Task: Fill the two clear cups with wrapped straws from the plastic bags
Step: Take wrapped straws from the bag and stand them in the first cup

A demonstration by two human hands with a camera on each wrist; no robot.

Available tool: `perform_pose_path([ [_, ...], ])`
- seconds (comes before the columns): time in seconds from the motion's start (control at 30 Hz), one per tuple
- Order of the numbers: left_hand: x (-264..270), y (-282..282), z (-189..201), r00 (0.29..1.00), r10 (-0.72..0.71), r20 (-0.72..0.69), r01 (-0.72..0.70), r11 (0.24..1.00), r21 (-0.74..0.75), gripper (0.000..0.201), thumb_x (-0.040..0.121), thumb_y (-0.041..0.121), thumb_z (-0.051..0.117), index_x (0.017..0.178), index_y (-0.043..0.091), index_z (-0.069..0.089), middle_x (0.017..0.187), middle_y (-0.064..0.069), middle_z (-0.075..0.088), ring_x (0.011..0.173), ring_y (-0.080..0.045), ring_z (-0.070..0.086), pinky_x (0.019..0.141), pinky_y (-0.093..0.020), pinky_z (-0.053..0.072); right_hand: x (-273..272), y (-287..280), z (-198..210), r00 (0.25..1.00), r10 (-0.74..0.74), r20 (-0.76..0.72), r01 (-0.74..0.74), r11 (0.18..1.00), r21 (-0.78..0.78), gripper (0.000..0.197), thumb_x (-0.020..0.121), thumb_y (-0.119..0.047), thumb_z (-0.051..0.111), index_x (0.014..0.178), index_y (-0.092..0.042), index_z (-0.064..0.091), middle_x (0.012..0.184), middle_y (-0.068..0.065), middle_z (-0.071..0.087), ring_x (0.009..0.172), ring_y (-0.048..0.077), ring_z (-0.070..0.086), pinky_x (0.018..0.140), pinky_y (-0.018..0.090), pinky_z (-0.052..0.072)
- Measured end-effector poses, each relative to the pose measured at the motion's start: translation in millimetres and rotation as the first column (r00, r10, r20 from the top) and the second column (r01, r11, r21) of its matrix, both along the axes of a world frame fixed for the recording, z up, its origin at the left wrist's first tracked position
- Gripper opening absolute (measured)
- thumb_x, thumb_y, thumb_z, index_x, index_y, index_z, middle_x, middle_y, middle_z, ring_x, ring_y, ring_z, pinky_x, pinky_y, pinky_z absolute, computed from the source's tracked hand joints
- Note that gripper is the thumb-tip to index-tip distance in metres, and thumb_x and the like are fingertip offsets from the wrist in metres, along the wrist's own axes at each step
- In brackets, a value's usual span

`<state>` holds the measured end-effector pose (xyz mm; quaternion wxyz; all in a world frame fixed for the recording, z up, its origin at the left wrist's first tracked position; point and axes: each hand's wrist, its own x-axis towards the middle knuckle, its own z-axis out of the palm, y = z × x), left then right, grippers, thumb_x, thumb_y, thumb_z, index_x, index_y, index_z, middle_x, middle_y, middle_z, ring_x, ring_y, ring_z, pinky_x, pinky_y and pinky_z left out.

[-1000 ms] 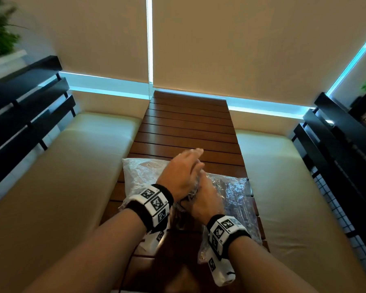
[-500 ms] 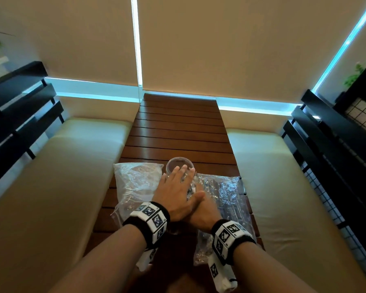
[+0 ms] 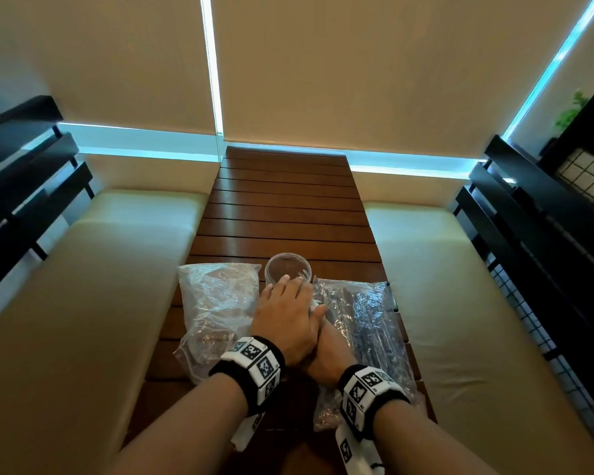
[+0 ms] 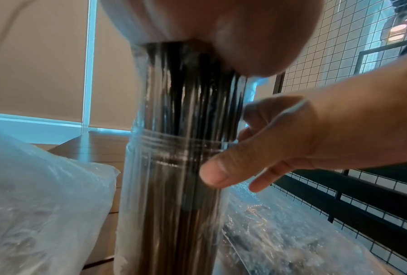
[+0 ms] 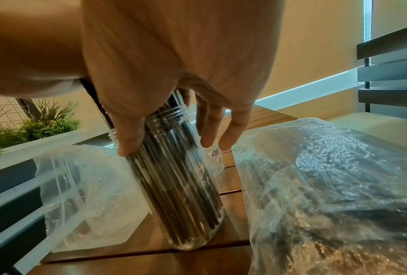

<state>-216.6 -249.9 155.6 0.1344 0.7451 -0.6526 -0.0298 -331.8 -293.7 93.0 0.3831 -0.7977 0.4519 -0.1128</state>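
A clear cup (image 5: 181,186) packed with dark wrapped straws (image 4: 192,83) stands on the slatted wooden table (image 3: 282,207), between two plastic bags. My left hand (image 3: 295,296) lies flat on the straw tops, its palm (image 4: 221,28) pressing down. My right hand (image 5: 174,137) holds the cup's upper wall, thumb (image 5: 129,141) on the near side and fingers (image 5: 221,130) round the far side. In the head view the hands hide this cup. A second clear cup (image 3: 288,269) stands empty just beyond my left fingertips.
The left bag (image 3: 216,303) is crumpled and looks nearly empty. The right bag (image 3: 364,323) holds several dark straws. Cream bench cushions (image 3: 110,269) flank the table, with black slatted backrests (image 3: 528,234) outside them. A window blind hangs behind the table's far end.
My left hand has dropped from a raised, tilted pose to lie flat on the straw tops. The empty cup has come into sight beyond my fingers. The right hand has kept its hold.
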Motion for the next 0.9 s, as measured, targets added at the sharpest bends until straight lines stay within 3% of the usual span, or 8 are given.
perform_pose_path([
  [0.17, 2, -3, -3, 0.999, -0.045, -0.007, 0.046, 0.999, 0.015, 0.071, 0.092, 0.065, 0.018, 0.145, 0.021, 0.035, 0.151, -0.001, 0.04, 0.142, -0.022, 0.028, 0.119, -0.043, 0.019, -2, -3, -1, 0.998, 0.058, -0.025, -0.058, 0.998, 0.003, 0.031, 0.072, -0.038, 0.074, 0.098, -0.034, 0.057, 0.087, -0.015, 0.064, 0.074, 0.0, 0.062, 0.07, 0.023, 0.058],
  [0.3, 21, 1, 6, 0.963, -0.144, -0.227, 0.162, 0.985, 0.064, 0.093, 0.081, 0.081, -0.003, 0.155, 0.027, 0.006, 0.161, -0.002, 0.016, 0.148, -0.019, 0.016, 0.12, -0.048, 0.016, -2, -2, 2, 0.999, 0.042, 0.02, -0.044, 0.995, 0.084, 0.054, 0.066, -0.035, 0.083, 0.114, -0.031, 0.058, 0.096, -0.017, 0.066, 0.086, -0.003, 0.063, 0.078, 0.022, 0.057],
  [0.37, 38, 5, 11, 0.943, -0.094, -0.318, 0.087, 0.996, -0.038, 0.09, 0.083, 0.081, 0.003, 0.154, 0.026, 0.014, 0.159, -0.002, 0.022, 0.143, -0.018, 0.027, 0.116, -0.048, 0.026, 3, 1, 7, 1.0, -0.014, 0.001, 0.014, 0.997, 0.079, 0.073, 0.058, -0.039, 0.085, 0.124, -0.032, 0.053, 0.103, -0.019, 0.065, 0.094, 0.001, 0.063, 0.079, 0.018, 0.051],
  [0.5, 63, 19, 15, 0.983, -0.021, -0.183, 0.024, 1.0, 0.013, 0.076, 0.085, 0.077, 0.031, 0.144, 0.03, 0.038, 0.143, 0.006, 0.04, 0.123, -0.014, 0.047, 0.106, -0.043, 0.04, 25, 12, 1, 0.996, -0.09, -0.011, 0.09, 0.99, 0.111, 0.077, 0.05, -0.045, 0.088, 0.118, -0.037, 0.052, 0.1, -0.018, 0.065, 0.095, 0.006, 0.065, 0.08, 0.021, 0.053],
  [0.6, 68, 25, 12, 0.981, -0.025, -0.193, 0.035, 0.998, 0.046, 0.075, 0.083, 0.073, 0.043, 0.145, 0.032, 0.033, 0.141, 0.008, 0.04, 0.12, -0.012, 0.049, 0.1, -0.038, 0.047, 42, 15, -9, 0.997, -0.071, -0.03, 0.074, 0.99, 0.123, 0.091, 0.039, -0.056, 0.081, 0.121, -0.035, 0.047, 0.104, -0.016, 0.065, 0.094, 0.007, 0.066, 0.078, 0.032, 0.06],
  [0.7, 71, 25, 12, 0.987, -0.009, -0.163, 0.024, 0.996, 0.088, 0.082, 0.083, 0.071, 0.045, 0.149, 0.026, 0.028, 0.146, 0.004, 0.033, 0.128, -0.017, 0.043, 0.101, -0.039, 0.047, 41, 14, -5, 1.0, 0.02, -0.02, -0.016, 0.986, 0.166, 0.082, 0.045, -0.04, 0.084, 0.112, -0.044, 0.037, 0.114, -0.011, 0.061, 0.102, 0.013, 0.064, 0.08, 0.037, 0.059],
  [0.77, 72, 24, 12, 0.991, 0.007, -0.13, 0.007, 0.994, 0.106, 0.078, 0.086, 0.065, 0.046, 0.149, 0.022, 0.027, 0.148, 0.001, 0.031, 0.131, -0.02, 0.04, 0.102, -0.041, 0.046, 26, 8, -4, 0.979, 0.031, -0.202, -0.015, 0.997, 0.082, 0.072, 0.06, -0.036, 0.078, 0.12, -0.04, 0.038, 0.121, -0.01, 0.056, 0.109, 0.015, 0.061, 0.09, 0.042, 0.055],
  [0.9, 76, 25, 8, 0.989, 0.052, -0.141, -0.038, 0.994, 0.1, 0.073, 0.088, 0.056, 0.048, 0.148, 0.02, 0.027, 0.147, -0.003, 0.032, 0.131, -0.023, 0.037, 0.102, -0.044, 0.045, -33, -10, -3, 0.776, -0.332, -0.535, 0.246, 0.942, -0.228, 0.067, 0.079, -0.043, 0.066, 0.137, -0.025, 0.038, 0.137, 0.005, 0.046, 0.124, 0.027, 0.05, 0.101, 0.048, 0.045],
])
